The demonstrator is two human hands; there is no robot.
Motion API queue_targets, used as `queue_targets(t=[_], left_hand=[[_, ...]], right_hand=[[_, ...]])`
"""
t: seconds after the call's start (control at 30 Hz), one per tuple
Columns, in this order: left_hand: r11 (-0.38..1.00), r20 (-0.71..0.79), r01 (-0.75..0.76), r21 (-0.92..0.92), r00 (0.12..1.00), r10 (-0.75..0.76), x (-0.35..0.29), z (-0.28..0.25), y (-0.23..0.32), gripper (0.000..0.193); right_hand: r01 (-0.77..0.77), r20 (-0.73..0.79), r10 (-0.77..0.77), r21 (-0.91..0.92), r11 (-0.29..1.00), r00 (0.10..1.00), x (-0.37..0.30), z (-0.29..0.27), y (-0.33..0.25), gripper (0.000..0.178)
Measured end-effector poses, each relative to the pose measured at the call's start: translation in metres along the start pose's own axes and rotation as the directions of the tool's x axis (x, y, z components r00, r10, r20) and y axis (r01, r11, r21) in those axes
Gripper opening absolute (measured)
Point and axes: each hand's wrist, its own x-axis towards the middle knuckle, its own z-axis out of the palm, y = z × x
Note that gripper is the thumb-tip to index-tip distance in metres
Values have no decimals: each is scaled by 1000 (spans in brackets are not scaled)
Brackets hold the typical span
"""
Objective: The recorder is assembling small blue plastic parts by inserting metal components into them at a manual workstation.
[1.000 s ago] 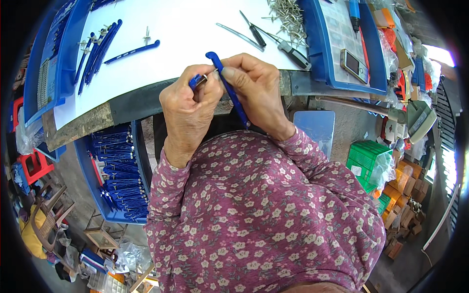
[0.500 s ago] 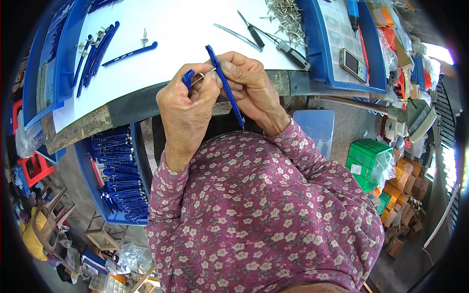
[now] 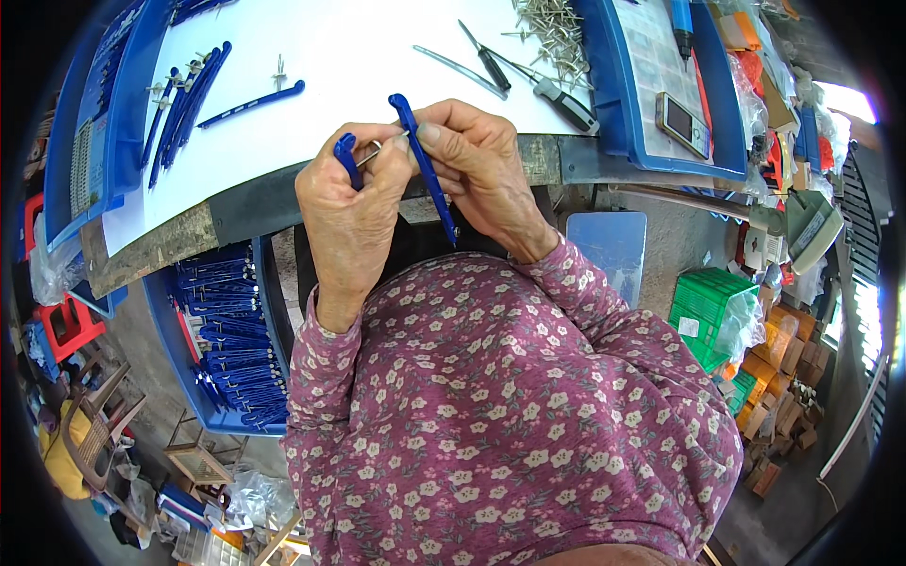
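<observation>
Just over the table's near edge, my two hands are close together. My right hand [image 3: 489, 179] pinches a slim blue plastic strip [image 3: 430, 174], its rounded end up and its narrow end pointing down toward my body. Closed around a second blue piece [image 3: 346, 160] is my left hand [image 3: 342, 222]; that piece's curved end sticks out by the thumb, and the rest is hidden. A thin metal pin [image 3: 371, 154] runs between the two blue pieces, near my left fingertips. Whether it enters the strip I cannot tell.
Several blue strips with pins [image 3: 193, 104] lie on the white sheet [image 3: 330, 47] at left, one apart [image 3: 250, 104]. Loose metal pins [image 3: 557, 38], tweezers [image 3: 461, 71] and a cutter-like tool [image 3: 566, 106] lie right. A blue tray [image 3: 618, 113] holds a small device [image 3: 682, 125]. Below left stands a bin of strips [image 3: 231, 429].
Both hands have shifted slightly left and toward my body. The strip in my right hand moved with them, and the left hand's blue piece is tilted a little differently.
</observation>
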Motion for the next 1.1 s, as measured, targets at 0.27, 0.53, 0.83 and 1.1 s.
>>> queue_targets(t=[0.27,0.53,0.83,1.1], left_hand=[[977,40,84,-197,996,-78,0,-6,-4,8],[963,77,113,-244,992,-97,-1,-12,-6,7],[946,93,103,-306,993,-78,-4,-14,-12,5],[991,14,-133,-27,991,134,-7,-10,-6,6]], right_hand=[[108,-12,-114,-237,965,993,-2,3,-1,17],[125,14,-127,-308,943,992,-2,6,-4,14],[165,54,-156,-386,908,986,-1,9,-10,11],[235,78,-230,-540,808,970,-6,14,-13,8]])
